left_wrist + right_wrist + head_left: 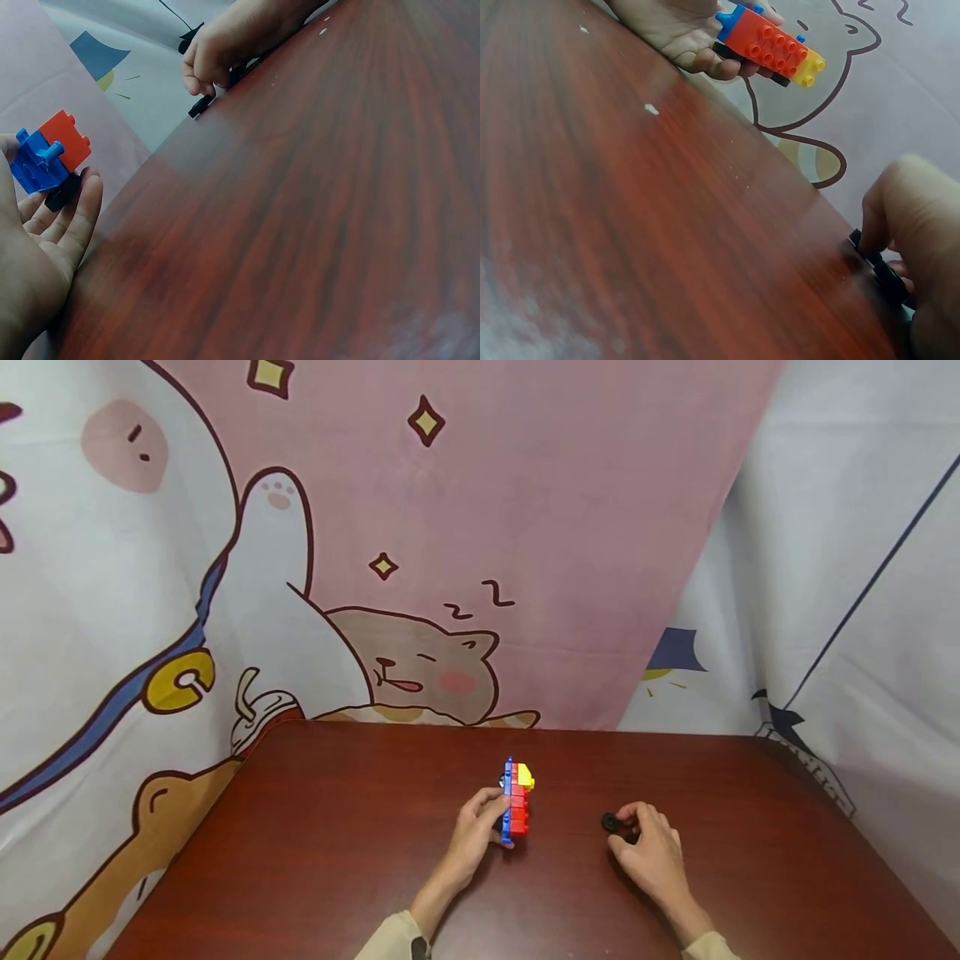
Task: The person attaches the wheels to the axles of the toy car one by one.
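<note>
Head view shows the left hand, its fingers pinching a blue, red and yellow toy-brick vehicle above the desk. To its right, the right hand bends its fingers at black wheels; whether it pinches one cannot be told.

Two hands, one brick toy, two loose wheels

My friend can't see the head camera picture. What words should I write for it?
A person's left hand holds a red, blue and yellow block toy over a brown table, while the right hand touches small black pieces. Behind, a pink and white cloth shows a sleeping cartoon animal.
</note>
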